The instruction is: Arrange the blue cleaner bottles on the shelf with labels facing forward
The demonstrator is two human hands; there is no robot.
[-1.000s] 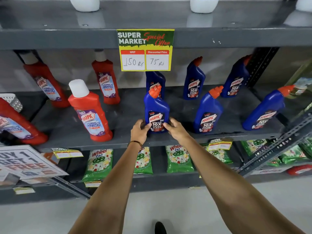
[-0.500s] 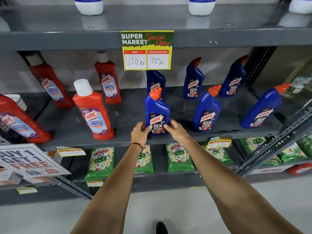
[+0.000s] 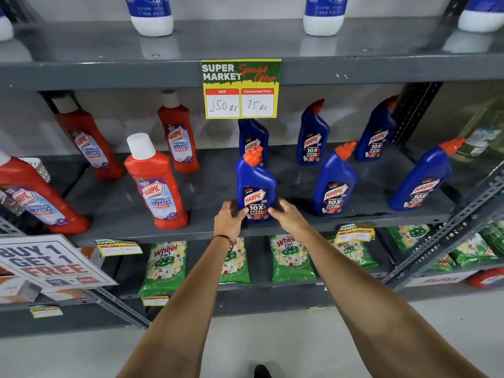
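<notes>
Six blue cleaner bottles with orange caps stand on the grey middle shelf. The front centre bottle is upright, its label facing me. My left hand presses its lower left side, thumb on the label edge. On the lower right side my right hand grips it. Behind it stands a bottle partly hidden by the price sign. Other blue bottles stand at back, back right, front and far front right, all with labels showing.
Red bathroom cleaner bottles fill the shelf's left half. A yellow price sign hangs from the upper shelf edge. Green detergent packets lie on the lower shelf. A slotted metal brace slants at right, and a promotional sign sits lower left.
Both hands stay on the base of the front centre blue bottle, which has hardly moved. My view has tilted up a little, showing more of the top shelf.
</notes>
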